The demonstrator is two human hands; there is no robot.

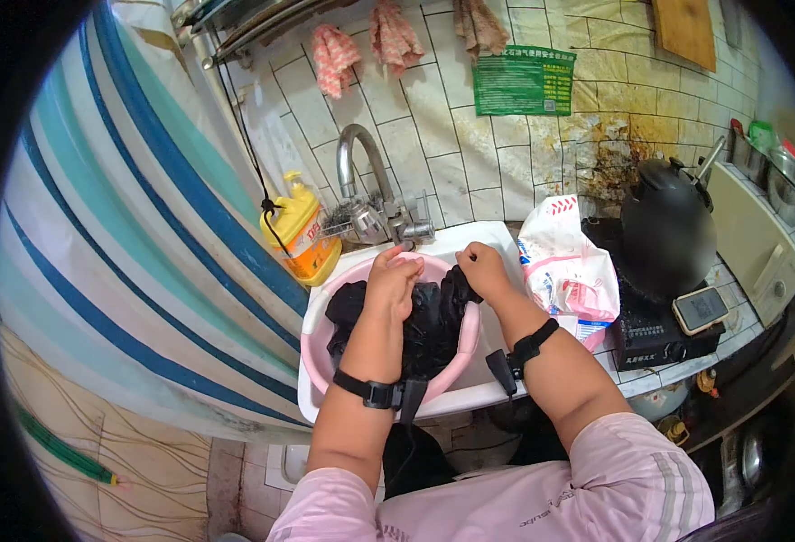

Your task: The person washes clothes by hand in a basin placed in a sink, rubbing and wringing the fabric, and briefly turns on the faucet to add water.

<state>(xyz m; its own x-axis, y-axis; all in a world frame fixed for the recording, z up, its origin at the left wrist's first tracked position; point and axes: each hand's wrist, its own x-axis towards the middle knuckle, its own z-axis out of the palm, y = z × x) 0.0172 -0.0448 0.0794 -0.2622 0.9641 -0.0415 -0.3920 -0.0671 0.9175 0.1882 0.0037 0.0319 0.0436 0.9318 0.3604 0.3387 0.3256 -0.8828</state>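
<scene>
A pink basin (308,348) sits in the white sink, with wet black cloth (429,348) bunched inside it. My left hand (392,282) is over the basin near the faucet, its fingers partly bent and apart, with nothing seen in them. At the basin's right rim, my right hand (483,271) is closed on a gathered edge of the black cloth. Each forearm wears a black strap. Some of the cloth is hidden behind my left forearm.
The metal faucet (361,149) rises behind the basin. A yellow pump bottle (305,230) stands left of it. On the right are a white-and-pink bag (564,266), a black pan (666,226) on a stove, and a phone (701,310). A striped curtain (144,226) hangs left.
</scene>
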